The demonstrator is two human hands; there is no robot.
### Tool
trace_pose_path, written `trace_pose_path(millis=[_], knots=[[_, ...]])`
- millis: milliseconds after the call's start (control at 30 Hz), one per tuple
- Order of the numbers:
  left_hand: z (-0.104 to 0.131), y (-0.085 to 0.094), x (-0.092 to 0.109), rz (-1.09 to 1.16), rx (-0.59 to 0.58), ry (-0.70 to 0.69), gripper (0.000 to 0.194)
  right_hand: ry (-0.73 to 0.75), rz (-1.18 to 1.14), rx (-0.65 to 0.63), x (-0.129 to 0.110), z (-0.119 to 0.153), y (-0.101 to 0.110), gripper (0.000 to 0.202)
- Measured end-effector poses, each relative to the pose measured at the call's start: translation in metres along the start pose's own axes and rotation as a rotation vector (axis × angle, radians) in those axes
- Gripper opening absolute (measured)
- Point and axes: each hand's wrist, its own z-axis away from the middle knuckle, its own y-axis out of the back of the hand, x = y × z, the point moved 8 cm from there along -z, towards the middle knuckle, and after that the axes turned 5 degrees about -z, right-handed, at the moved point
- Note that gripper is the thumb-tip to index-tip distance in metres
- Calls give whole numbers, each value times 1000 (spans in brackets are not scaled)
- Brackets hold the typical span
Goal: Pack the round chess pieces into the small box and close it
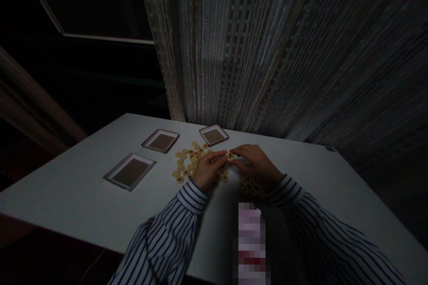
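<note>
A round wooden piece with a dark character (230,156) is held up between both hands above the white table. The fingertips of my left hand (207,169) pinch its left side, and those of my right hand (257,164) grip its right side. Several similar round pieces (181,168) lie loosely scattered beside and behind my left hand, some with red or black characters, others plain. More pieces (249,186) sit close together under my right hand, which partly hides them.
Three shallow box parts stand on the table (80,187): one at the left (129,172), one behind it (161,141), one at the back (214,135). A striped curtain (227,53) hangs along the back edge. A blurred-out patch covers the front middle.
</note>
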Motion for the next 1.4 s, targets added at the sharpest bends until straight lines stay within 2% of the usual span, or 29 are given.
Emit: trace_pose_path(millis=[133,433,633,967,1400], knots=[[1,-5,-9,-25,-28,54,28,-8,34,-18,5,9,-1,24],[3,-15,-15,-40,-35,63,29,-22,88,-20,11,21,-1,24],[-1,-22,-31,-12,-42,76,29,-45,109,-53,22,33,-2,27],[2,-44,-29,-23,-58,91,25,-73,101,-118,34,45,4,28],[-3,-58,-51,9,-116,114,26,-146,56,-149,42,56,14,24]])
